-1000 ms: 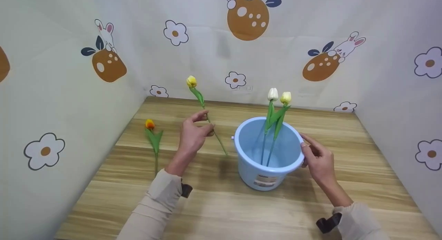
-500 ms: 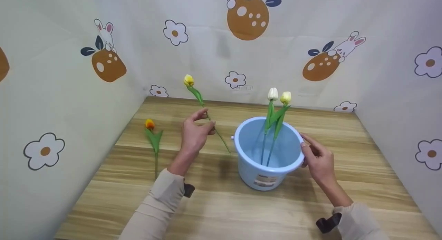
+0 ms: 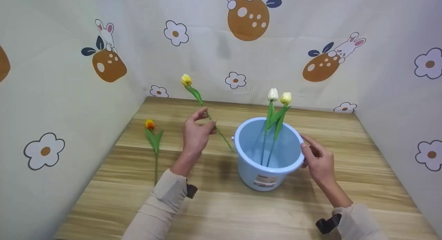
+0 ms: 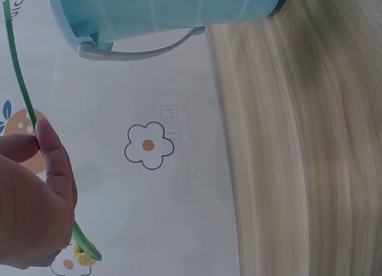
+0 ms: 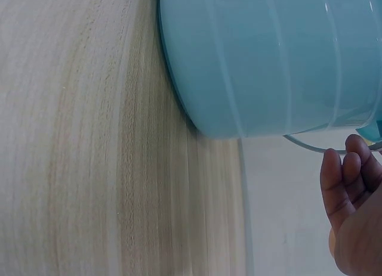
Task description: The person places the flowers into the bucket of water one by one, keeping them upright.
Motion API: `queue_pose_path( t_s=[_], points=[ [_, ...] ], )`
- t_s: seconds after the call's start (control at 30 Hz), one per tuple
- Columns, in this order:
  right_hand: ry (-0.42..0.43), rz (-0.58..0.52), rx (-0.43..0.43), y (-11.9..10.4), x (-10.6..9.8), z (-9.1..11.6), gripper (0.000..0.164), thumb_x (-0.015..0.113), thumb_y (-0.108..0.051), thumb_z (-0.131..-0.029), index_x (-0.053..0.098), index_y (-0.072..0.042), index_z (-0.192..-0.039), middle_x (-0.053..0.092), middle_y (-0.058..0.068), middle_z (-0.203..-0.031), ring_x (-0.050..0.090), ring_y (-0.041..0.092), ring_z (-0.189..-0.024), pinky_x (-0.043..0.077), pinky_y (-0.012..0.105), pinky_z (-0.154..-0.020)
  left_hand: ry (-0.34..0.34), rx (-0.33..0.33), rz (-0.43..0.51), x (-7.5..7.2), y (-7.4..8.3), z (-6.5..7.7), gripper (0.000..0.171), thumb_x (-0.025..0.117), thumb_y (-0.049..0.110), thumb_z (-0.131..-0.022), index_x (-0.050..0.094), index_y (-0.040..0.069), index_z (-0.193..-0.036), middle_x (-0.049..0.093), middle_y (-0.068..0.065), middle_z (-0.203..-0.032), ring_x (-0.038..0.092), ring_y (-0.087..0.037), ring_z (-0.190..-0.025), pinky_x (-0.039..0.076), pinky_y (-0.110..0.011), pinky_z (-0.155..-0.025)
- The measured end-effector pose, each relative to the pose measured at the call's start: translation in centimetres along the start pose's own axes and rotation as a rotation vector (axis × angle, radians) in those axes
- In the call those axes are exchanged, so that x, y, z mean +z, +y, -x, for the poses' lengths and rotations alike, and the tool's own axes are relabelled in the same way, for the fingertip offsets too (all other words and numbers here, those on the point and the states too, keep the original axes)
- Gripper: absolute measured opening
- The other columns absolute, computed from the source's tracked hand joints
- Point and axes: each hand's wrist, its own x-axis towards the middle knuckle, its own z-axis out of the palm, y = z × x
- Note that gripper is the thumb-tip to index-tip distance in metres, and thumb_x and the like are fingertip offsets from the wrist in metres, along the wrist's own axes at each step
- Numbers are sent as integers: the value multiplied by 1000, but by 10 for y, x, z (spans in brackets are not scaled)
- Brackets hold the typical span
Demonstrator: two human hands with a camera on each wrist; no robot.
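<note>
My left hand [image 3: 196, 135] pinches the green stem of a yellow artificial tulip [image 3: 186, 80], left of a light blue bucket [image 3: 246, 169]. The tulip leans, its bloom up to the left and its bare stem end [image 3: 230, 148] close to the bucket's left side. On the bucket's right, my right hand [image 3: 321, 162] holds the rim, thumb on top; the right wrist view shows its curled fingers [image 5: 334, 180] beside the thin bucket handle [image 5: 310, 146]. Inside the bucket stand a white tulip [image 3: 272, 95] and a pale yellow tulip [image 3: 285, 98], both leaning on the far wall.
An orange tulip [image 3: 150, 124] lies on the wood-grain table [image 3: 221, 212] at the left, its stem end near the left sleeve [image 3: 162, 198]. Patterned cloth walls [image 3: 207, 53] enclose the table at the back and both sides.
The held tulip has tilted further, its bloom moving left and its stem end swinging right toward the bucket. My left hand has shifted slightly right; the right hand and bucket stay put.
</note>
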Motion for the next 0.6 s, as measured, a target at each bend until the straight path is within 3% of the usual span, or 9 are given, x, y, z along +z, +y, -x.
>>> queue_pose_path(
  t_s=[0.3,0.6],
  points=[
    [-12,42,25,-1,-1,0,29,58,-15,-94,65,-9,-122,57,4,-61,55,16,-50,51,26,-45,32,21,0,5,1,0,47,70,-3,-81,60,8,-125,53,-17,-116,63,-17,-67,59,-32,-67],
    [-31,76,-4,0,-3,0,31,56,-17,-96,63,-7,-124,58,5,-62,55,12,-50,51,26,-45,62,19,14,10,1,0,50,69,-4,-81,57,9,-128,51,-16,-117,61,-15,-66,59,-31,-68]
  ],
)
